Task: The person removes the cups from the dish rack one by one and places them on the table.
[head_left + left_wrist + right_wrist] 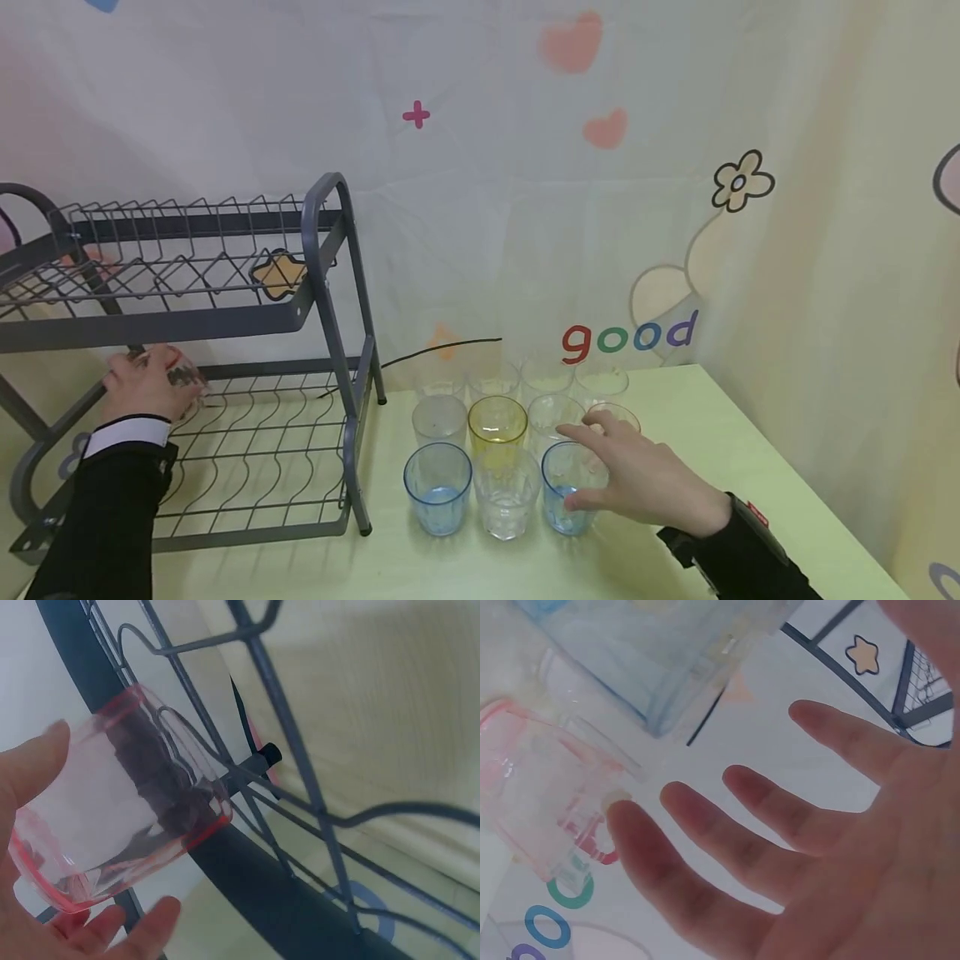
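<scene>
right hand (645, 483) spread over blue cup (567, 487); left hand (146, 385) grips pink cup (120, 802).

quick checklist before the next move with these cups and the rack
1. Left hand has a firm hold on the pink-tinted cup: ok, fingers curl round it.
2. Pink-tinted cup is down on the rack's lower shelf: cannot tell, it sits at the wires but contact is unclear.
3. Right hand is free to take a cup: ok, fingers spread, holding nothing.
4. A cup is within reach: ok, the blue cup is under its fingers.
5. Neighbouring cups are upright: ok, the yellow cup and the clear cup stand upright.
6. Room left on the lower shelf: ok, bare wire shows.
</scene>
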A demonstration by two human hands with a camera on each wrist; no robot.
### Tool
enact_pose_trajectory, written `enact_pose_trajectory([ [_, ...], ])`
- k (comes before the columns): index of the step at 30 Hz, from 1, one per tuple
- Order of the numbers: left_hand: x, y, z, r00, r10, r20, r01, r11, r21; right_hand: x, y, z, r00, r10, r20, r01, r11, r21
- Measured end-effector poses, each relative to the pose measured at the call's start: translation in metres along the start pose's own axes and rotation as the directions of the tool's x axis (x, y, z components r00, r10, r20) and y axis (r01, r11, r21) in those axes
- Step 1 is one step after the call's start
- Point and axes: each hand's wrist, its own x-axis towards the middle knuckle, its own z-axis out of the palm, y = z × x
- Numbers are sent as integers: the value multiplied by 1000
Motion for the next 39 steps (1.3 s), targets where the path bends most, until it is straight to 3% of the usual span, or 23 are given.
enact_pose_trajectory([
  [7, 3, 4, -2, 999, -38, 12, 38, 999, 31, -8, -6, -12, 995, -29, -91, 31, 999, 27],
  [18, -6, 3, -7, 998, -4, 56, 3, 1000, 20, -14, -18, -26, 980, -48, -193, 76, 987, 140],
  [26, -13, 18, -16, 997, 69, 38, -63, 988, -138, -6, -23, -40, 967, -74, -243, 136, 959, 250],
  [31, -28, 26, -23, 994, 108, 26, -99, 970, -222, -1, -32, -44, 968, -68, -240, 141, 942, 304],
  [36, -48, 42, -23, 989, 144, 16, -131, 933, -335, 3, -36, -39, 969, -55, -241, 140, 925, 353],
  [39, -58, 55, -22, 985, 170, 27, -142, 890, -433, 6, -37, -37, 969, -41, -243, 133, 918, 374],
])
